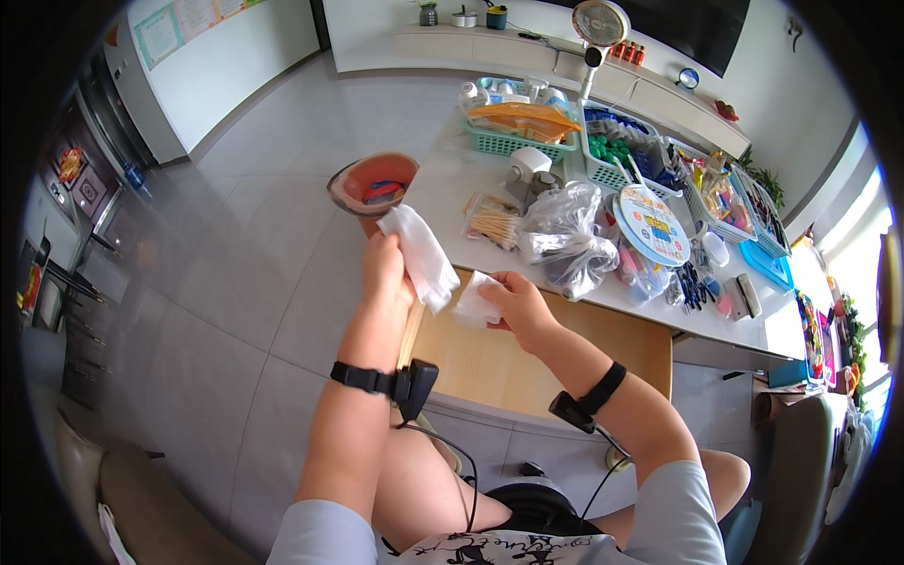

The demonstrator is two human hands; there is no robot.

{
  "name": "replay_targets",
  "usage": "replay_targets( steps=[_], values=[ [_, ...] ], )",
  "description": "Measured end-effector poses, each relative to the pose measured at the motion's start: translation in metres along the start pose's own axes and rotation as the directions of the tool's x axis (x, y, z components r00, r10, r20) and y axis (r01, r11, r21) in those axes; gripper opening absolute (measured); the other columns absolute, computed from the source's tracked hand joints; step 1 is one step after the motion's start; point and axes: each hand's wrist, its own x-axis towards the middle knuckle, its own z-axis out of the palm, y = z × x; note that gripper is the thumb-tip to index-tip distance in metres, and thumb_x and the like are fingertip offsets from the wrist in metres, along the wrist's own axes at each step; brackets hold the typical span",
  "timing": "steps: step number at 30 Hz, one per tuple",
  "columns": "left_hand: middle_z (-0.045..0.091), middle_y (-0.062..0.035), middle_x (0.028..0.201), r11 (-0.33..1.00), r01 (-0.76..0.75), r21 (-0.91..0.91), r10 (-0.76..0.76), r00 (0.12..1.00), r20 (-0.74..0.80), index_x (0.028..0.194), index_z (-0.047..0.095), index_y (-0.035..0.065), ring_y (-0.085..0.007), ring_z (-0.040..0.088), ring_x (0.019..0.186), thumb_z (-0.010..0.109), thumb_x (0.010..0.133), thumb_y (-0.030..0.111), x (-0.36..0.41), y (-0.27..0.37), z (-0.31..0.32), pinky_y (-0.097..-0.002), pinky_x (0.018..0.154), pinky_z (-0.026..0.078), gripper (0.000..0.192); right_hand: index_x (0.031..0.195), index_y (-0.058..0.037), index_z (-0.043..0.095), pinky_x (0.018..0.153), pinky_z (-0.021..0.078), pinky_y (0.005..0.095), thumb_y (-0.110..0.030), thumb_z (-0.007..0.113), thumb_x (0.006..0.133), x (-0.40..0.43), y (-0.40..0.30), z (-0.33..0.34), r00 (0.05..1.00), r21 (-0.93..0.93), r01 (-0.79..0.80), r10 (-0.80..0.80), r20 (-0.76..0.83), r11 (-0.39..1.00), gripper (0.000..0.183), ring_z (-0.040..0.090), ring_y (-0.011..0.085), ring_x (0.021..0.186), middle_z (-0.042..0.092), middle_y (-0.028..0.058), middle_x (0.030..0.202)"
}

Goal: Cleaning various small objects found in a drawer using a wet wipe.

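My left hand grips a long folded white tissue or cloth, which hangs past the table's left edge. Just beyond that hand is a reddish open-mouthed container with red and blue items inside. Whether the same hand supports it is hidden. My right hand pinches a smaller white piece between thumb and fingers, a short gap from the first. Under both hands lies a pale wooden drawer or board projecting from the white table.
On the table are cotton swabs, a knotted clear plastic bag, a round printed disc and several loose pens. Plastic baskets full of goods line the back, near a fan. Cables hang from my wrist straps.
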Motion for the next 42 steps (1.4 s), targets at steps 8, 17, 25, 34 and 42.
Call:
replay_targets(
  steps=[8, 17, 25, 34, 42],
  values=[
    [0.058, -0.0043, 0.100, 0.920, 0.166, 0.355, -0.261, 0.935, 0.239, 0.115, 0.052, 0.0090, -0.0155, 0.057, 0.088, 0.056, 0.088, 0.038, -0.077, -0.045, 0.047, -0.0320, 0.067, 0.049, 0.040, 0.098, -0.0013, 0.056, 0.062, 0.0470, 0.0267, -0.022, 0.064, 0.086, -0.011, -0.002, 0.007, 0.932, -0.122, 0.245, -0.269, -0.244, 0.962, 0.025, 0.055, 0.0112, 0.074, 0.058, 0.0044, 0.086],
    [0.063, -0.0088, 0.100, 0.916, 0.178, 0.359, -0.321, 0.863, 0.391, 0.110, 0.057, 0.0071, -0.0203, 0.063, 0.084, 0.059, 0.084, 0.007, -0.073, -0.064, 0.039, -0.0357, 0.060, 0.056, 0.026, 0.110, -0.0005, 0.058, 0.079, 0.0486, 0.0347, -0.036, 0.061, 0.086, -0.072, 0.042, -0.077, 0.980, -0.481, 0.111, -0.176, -0.093, 0.869, 0.043, 0.062, 0.0238, 0.090, 0.065, 0.0160, 0.099],
    [0.063, -0.0109, 0.097, 0.887, 0.150, 0.436, -0.362, 0.812, 0.457, 0.103, 0.059, 0.0033, -0.0223, 0.064, 0.084, 0.053, 0.080, -0.004, -0.102, -0.087, 0.075, -0.0380, 0.064, 0.058, 0.025, 0.099, -0.0051, 0.068, 0.084, 0.0468, 0.0367, -0.042, 0.058, 0.084, -0.128, 0.071, -0.107, 0.951, -0.834, 0.093, 0.199, 0.236, 0.545, 0.042, 0.061, 0.0308, 0.093, 0.066, 0.0144, 0.100],
    [0.065, -0.0130, 0.098, 0.837, 0.133, 0.531, -0.417, 0.784, 0.460, 0.105, 0.061, -0.0007, -0.0194, 0.065, 0.080, 0.045, 0.082, -0.005, -0.137, -0.123, 0.100, -0.0312, 0.067, 0.057, 0.029, 0.109, -0.0027, 0.064, 0.089, 0.0461, 0.0351, -0.036, 0.062, 0.081, -0.135, 0.091, -0.124, 0.922, -0.762, 0.213, 0.133, 0.365, 0.611, 0.044, 0.061, 0.0278, 0.099, 0.065, 0.0140, 0.106],
    [0.064, -0.0117, 0.098, 0.867, 0.153, 0.475, -0.366, 0.842, 0.397, 0.104, 0.058, 0.0017, -0.0208, 0.064, 0.087, 0.052, 0.086, 0.004, -0.157, -0.124, 0.121, -0.0338, 0.069, 0.057, 0.019, 0.108, -0.0028, 0.065, 0.090, 0.0456, 0.0352, -0.034, 0.063, 0.080, -0.131, 0.088, -0.147, 0.876, -0.665, 0.283, 0.096, 0.473, 0.691, 0.042, 0.060, 0.0278, 0.101, 0.065, 0.0147, 0.107]
  ],
)
